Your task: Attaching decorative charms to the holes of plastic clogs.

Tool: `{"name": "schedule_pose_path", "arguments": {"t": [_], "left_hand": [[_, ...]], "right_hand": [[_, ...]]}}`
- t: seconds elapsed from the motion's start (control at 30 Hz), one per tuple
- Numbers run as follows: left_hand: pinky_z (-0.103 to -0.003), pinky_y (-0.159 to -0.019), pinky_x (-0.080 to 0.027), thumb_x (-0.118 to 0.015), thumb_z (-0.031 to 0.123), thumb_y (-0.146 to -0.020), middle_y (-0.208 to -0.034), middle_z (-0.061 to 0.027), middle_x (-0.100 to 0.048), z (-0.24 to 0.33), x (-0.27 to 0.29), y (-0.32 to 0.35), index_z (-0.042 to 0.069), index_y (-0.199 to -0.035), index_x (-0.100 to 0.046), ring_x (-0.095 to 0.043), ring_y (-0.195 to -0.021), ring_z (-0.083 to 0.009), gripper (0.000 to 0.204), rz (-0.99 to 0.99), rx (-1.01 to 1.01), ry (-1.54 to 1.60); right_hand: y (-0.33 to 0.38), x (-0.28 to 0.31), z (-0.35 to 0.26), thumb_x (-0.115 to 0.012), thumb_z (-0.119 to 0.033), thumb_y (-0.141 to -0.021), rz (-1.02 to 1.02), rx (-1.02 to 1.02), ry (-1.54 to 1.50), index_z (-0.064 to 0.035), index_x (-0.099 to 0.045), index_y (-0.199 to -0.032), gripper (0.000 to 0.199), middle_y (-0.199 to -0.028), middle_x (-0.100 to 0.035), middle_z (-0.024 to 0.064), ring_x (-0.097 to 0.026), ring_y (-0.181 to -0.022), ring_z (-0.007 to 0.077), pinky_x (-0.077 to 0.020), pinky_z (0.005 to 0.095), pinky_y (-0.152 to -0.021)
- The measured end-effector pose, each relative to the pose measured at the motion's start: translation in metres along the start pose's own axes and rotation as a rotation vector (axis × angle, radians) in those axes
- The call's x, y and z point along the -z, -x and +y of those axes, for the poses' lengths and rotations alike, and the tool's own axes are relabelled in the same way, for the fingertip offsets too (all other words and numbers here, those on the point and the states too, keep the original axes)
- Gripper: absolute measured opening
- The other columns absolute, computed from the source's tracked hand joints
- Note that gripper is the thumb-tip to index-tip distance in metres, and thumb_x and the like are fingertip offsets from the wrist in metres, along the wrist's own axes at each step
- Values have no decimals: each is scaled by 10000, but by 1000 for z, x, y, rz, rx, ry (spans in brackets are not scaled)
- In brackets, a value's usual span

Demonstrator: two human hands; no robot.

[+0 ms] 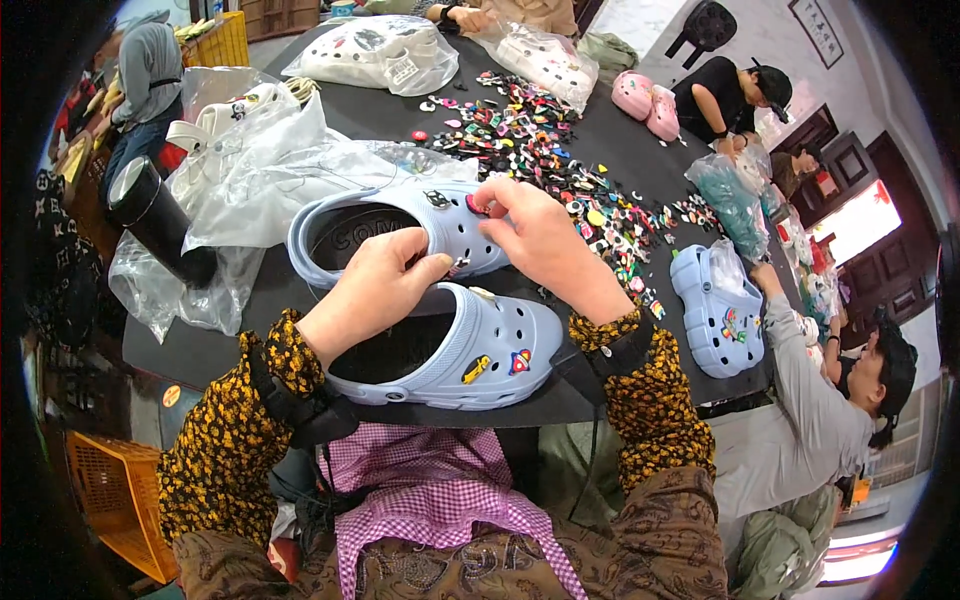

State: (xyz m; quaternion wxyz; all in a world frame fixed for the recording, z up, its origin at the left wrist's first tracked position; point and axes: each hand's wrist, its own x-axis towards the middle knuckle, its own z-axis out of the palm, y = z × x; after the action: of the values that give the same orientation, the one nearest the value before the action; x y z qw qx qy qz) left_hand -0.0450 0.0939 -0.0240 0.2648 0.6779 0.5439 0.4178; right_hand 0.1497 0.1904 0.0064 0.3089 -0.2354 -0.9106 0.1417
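Observation:
Two light-blue foam clogs lie side by side on the dark table, toes to the right. The far clog (pixel 460 215) has a black-and-white shoe charm (pixel 437 199) on its top. My left hand (pixel 375 285) is closed at its opening, thumb on the upper's edge and the other fingers partly hidden; a small dark-and-white piece shows by the thumb tip. My right hand (pixel 545 240) pinches a pinkish-red shoe charm (pixel 476 205) against the holes of this clog. Nearer me, the near clog (pixel 500 345) carries a yellow charm (pixel 475 370) and a red-and-blue charm (pixel 520 361).
A heap of colourful charms (pixel 520 125) spreads beyond the clogs. Bagged clogs (pixel 375 50), clear plastic bags (pixel 270 170) and a black tumbler (pixel 160 215) stand around. Another blue clog (pixel 715 315) sits at right, near a person in grey (pixel 800 420). Pink clogs (pixel 645 103) lie farther back.

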Motion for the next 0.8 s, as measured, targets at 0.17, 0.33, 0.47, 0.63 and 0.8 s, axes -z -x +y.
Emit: {"name": "schedule_pose_path", "arguments": {"t": [0.17, 0.33, 0.47, 0.63, 0.8], "left_hand": [[-372, -552, -424, -633, 207, -866, -628, -169, -533, 5, 3, 2, -54, -770, -565, -513, -590, -243, 286, -49, 33, -14], [-332, -536, -406, -620, 195, -877, -600, -123, -500, 4, 4, 4, -59, -790, -568, -451, -569, -134, 273, -39, -4, -30], [-347, -532, -417, -630, 204, -869, -601, -152, -514, 3, 3, 3, -54, -781, -571, -478, -549, -158, 279, -40, -11, -39], [-360, -534, -429, -637, 209, -863, -609, -173, -527, 5, 4, 5, -49, -769, -569, -507, -542, -179, 283, -34, 0, -34], [-364, -527, -424, -643, 213, -856, -614, -184, -533, 6, 5, 4, -48, -743, -552, -512, -534, -204, 298, -26, -25, -45]], "right_hand": [[-4, -4, 6, -626, -35, -800, 72, -8, 12, -16, -584, -950, 157, -866, -636, 181, -608, -855, 367, -479, 452, -764], [-6, -1, 2, -606, -11, -793, 122, 53, 70, -16, -585, -947, 155, -844, -625, 179, -597, -841, 365, -474, 446, -759], [-5, 0, 5, -590, 6, -779, 109, 155, 231, -20, -589, -930, 153, -847, -609, 157, -578, -854, 340, -461, 427, -782], [-6, 1, 6, -591, 15, -768, 78, 188, 306, -15, -588, -921, 156, -876, -607, 142, -571, -883, 325, -454, 421, -804], [-5, -3, 9, -624, -1, -771, 49, 116, 144, -19, -618, -888, 118, -883, -621, 146, -577, -900, 334, -458, 421, -816]]}}
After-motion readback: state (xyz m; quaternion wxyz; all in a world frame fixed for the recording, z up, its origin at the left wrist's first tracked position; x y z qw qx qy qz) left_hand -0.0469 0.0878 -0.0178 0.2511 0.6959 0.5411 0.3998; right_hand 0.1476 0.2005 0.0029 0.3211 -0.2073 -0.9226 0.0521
